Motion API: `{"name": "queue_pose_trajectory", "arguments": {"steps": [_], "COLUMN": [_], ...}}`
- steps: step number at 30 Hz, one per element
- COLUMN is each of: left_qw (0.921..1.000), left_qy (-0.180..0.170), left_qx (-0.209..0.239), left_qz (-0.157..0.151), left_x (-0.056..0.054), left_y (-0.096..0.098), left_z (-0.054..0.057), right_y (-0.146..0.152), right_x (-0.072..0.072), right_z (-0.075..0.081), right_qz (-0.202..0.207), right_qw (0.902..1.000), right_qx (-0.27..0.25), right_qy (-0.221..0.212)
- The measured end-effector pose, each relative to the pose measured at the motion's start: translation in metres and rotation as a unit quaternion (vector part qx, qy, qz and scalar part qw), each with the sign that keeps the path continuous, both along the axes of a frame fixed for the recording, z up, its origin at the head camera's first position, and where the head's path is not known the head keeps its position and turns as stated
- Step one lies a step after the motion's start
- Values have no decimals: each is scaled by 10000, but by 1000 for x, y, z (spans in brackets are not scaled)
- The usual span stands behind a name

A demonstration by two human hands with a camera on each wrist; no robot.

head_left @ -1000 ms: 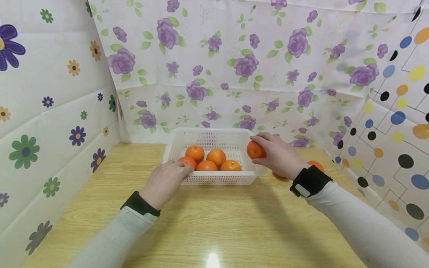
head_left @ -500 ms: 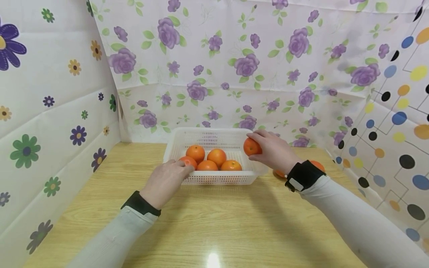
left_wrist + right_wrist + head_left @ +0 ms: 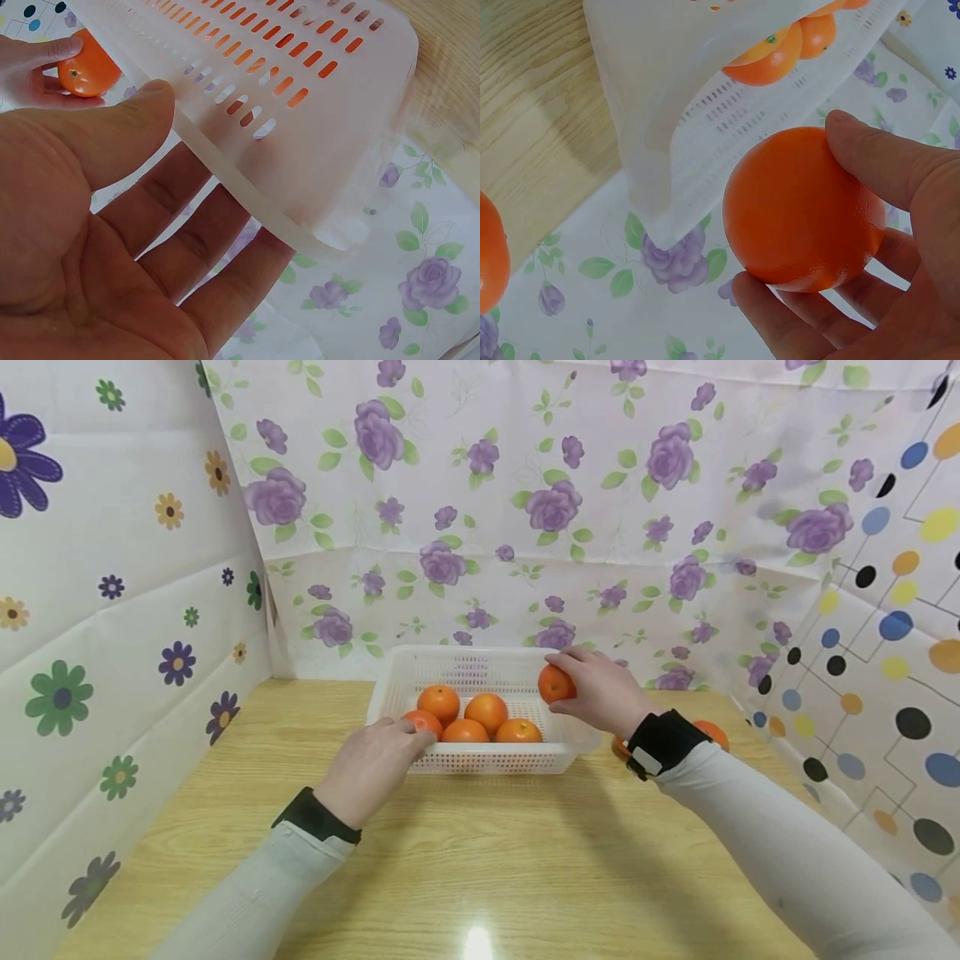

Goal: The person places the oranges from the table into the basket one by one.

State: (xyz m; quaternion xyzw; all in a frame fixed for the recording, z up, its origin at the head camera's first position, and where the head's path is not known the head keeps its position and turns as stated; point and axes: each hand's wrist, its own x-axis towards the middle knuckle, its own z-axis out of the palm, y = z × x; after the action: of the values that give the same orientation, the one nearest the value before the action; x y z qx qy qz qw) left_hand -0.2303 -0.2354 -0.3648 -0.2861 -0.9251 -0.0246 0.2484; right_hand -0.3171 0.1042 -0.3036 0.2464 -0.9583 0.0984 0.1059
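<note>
A white perforated plastic basket [image 3: 487,748] stands on the table with several oranges [image 3: 486,713] grouped in its left and middle part. At its near left corner my left hand [image 3: 375,767] holds the rim; the left wrist view shows the thumb [image 3: 135,131] on one side of the rim and fingers on the other. My right hand [image 3: 603,693] grips a single orange [image 3: 556,683] above the basket's right end. In the right wrist view the thumb and fingers surround this orange [image 3: 802,210], which is apart from the basket wall.
To the right of the basket, another orange [image 3: 712,734] lies on the wooden table [image 3: 465,852], and one more orange [image 3: 621,747] is mostly hidden behind my right wrist. Flower-printed cloth [image 3: 480,527] hangs behind the table, with patterned sheets on both sides.
My right hand has moved left and slightly up with the orange, further over the basket. My left hand keeps its place on the rim.
</note>
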Motion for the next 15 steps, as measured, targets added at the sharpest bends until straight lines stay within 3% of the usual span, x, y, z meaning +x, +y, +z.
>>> {"name": "queue_pose_trajectory", "arguments": {"steps": [15], "left_qw": [10000], "left_qy": [-23], "left_qx": [-88], "left_qz": [37], "left_x": [1], "left_y": [1], "left_z": [1], "right_y": [-6], "right_x": [-8], "right_z": [2], "right_qz": [-21], "right_qw": [10000], "right_qx": [2], "right_qy": [-72]}}
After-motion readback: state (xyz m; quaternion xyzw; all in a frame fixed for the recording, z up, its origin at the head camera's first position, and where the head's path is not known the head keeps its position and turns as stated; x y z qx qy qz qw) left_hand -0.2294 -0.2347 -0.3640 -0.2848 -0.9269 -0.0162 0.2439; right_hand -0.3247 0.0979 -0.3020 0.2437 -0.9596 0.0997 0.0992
